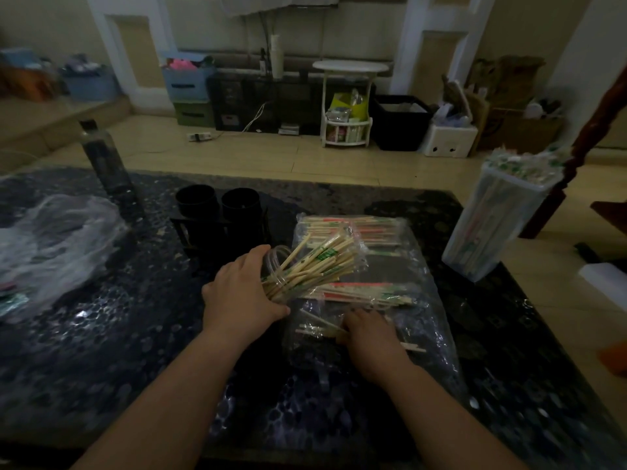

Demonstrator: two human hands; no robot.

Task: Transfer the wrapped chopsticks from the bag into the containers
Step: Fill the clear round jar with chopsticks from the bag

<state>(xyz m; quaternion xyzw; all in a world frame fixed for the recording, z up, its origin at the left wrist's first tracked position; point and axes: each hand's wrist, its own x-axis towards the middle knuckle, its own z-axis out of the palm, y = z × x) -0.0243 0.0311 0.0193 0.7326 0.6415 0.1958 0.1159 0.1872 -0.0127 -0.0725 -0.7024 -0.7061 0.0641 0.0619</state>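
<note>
Wrapped chopsticks (356, 228) lie in flat bundles inside a clear plastic bag (427, 337), which is spread on the dark patterned table (142, 351). A second bundle lies nearer the person, and a few loose pairs sit at the bag's near end.

Left hand (242, 290): fingers and thumb curled round a clear container (276, 262), held tilted over the bag's left edge. A sheaf of chopsticks (319, 262) fans out of its mouth toward the right.

Right hand (368, 334): resting in the bag on the loose pairs, fingers bent downward. The fingertips are hidden, so it cannot be told whether they pinch anything.

Two black cups (217, 201) stand side by side in a black rack behind the left hand. A tall clear container packed with chopsticks (495, 225) stands at the table's right edge. A dark bottle (105, 161) and crumpled clear plastic (57, 239) occupy the left side.
</note>
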